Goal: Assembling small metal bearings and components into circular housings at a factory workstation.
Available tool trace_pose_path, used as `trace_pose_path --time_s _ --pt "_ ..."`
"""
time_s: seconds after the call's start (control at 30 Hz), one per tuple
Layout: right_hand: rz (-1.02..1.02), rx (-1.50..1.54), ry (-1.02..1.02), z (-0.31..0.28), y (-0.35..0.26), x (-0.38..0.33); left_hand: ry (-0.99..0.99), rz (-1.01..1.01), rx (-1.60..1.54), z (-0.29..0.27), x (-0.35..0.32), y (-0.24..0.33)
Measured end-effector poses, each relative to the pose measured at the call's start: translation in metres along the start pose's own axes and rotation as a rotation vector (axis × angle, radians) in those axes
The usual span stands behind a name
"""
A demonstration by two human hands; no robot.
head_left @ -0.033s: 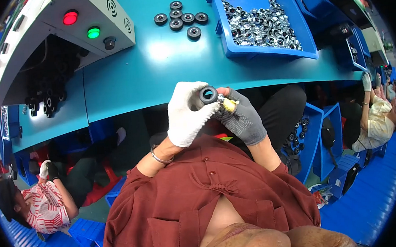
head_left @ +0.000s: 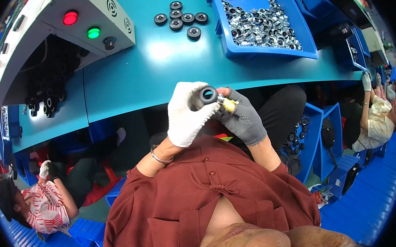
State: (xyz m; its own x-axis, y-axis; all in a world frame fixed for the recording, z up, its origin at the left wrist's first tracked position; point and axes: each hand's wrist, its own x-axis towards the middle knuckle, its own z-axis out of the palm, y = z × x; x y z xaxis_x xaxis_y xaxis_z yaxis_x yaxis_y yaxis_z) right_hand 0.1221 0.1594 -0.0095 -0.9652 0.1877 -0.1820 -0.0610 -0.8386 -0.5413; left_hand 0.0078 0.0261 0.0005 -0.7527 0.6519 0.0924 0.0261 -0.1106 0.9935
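Note:
My left hand (head_left: 184,117), in a white glove, is closed on a small black rubber tyre (head_left: 208,94) and holds it by its edge. The tyre's hole is open, and teal tabletop shows through it. My right hand (head_left: 243,120) wears a grey dotted glove with bare fingertips. Its fingers are closed round a small shiny silver wheel hub (head_left: 220,99), right beside the tyre. Something yellow (head_left: 229,104) shows at those fingers; whether it is a finger covering or a separate piece I cannot tell. Both hands are in front of my chest, just off the table's near edge.
On the teal table (head_left: 158,76) lie several black wheels (head_left: 175,15) with silver centres. A blue tray (head_left: 271,52) of silver hubs stands at the right. A grey machine (head_left: 93,11) with red and green lights stands left, beside piled tyres (head_left: 51,94). Co-workers sit on both sides.

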Motion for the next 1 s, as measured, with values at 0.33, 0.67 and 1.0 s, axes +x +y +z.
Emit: trace_pose_path --time_s 0.33,0.67,1.0 --pt "-0.016 -0.03 0.01 -0.003 0.003 -0.001 -0.022 -0.03 0.01 -0.002 -0.001 0.0" --pt "-0.034 -0.04 -0.007 -0.004 0.006 0.0 -0.048 0.004 0.066 -0.004 -0.003 -0.002" --pt "-0.086 -0.343 0.139 0.015 -0.006 -0.005 -0.186 -0.184 -0.276 -0.008 0.0 0.001"
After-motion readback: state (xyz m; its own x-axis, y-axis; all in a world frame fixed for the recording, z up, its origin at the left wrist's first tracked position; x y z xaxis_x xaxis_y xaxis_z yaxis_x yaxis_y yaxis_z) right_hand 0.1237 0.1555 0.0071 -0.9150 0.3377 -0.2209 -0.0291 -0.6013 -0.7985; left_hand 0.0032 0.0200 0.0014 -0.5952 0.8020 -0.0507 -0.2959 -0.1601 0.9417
